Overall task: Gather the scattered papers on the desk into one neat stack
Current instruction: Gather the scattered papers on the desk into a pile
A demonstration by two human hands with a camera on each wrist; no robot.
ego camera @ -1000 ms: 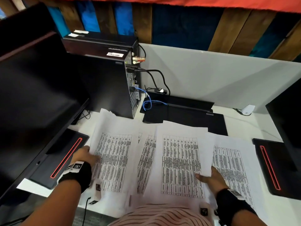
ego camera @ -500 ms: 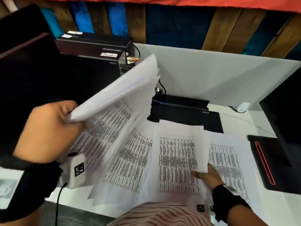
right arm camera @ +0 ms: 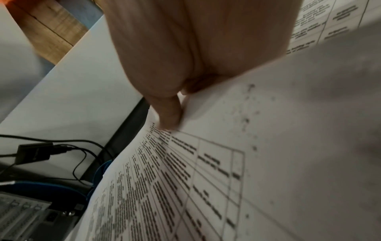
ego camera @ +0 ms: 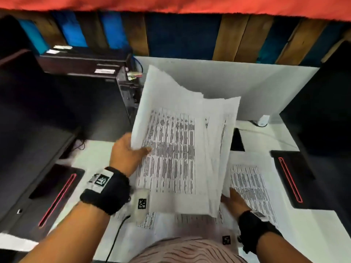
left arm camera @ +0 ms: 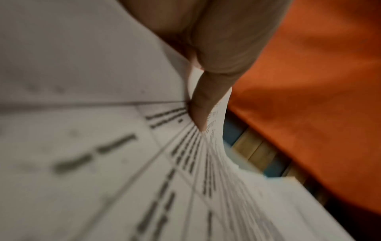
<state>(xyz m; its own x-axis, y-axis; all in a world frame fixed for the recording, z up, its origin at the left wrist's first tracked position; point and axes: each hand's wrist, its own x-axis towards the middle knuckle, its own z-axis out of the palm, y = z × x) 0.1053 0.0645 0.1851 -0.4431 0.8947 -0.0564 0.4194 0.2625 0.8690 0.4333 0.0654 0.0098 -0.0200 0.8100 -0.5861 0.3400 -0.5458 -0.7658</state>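
Nearest to us, along the front edge of the white desk (ego camera: 313, 230), a few printed sheets (ego camera: 152, 221) lie flat, partly under our arms, and beside them our right hand (ego camera: 234, 201) reaches in beneath the lower right corner of the lifted papers; from the head view its fingers are hidden by the sheets. The right wrist view shows that hand (right arm camera: 198, 48) with its thumb (right arm camera: 170, 112) pressed on top of a printed sheet (right arm camera: 206, 179) while the other fingers pass under the paper, so we read it as pinching the lifted papers at that edge. Just right of this hand another printed page (ego camera: 252, 188) rests flat on the desk. Above these, our left hand (ego camera: 127, 152) holds the bundle of papers (ego camera: 176, 149) up off the desk, tilted, thumb on the printed face and fingers behind the left edge; the left wrist view shows the thumb (left arm camera: 203, 104) clamped on the fanned sheets (left arm camera: 123, 171). The bundle is loose, its top edges uneven and spread. To either side lie black monitor bases with red strips, one at the left (ego camera: 51, 196) and one at the right (ego camera: 292, 177). Farther back stand a black computer tower (ego camera: 91, 103), a white partition (ego camera: 266, 88), and a wall of wooden and blue boards (ego camera: 237, 38).
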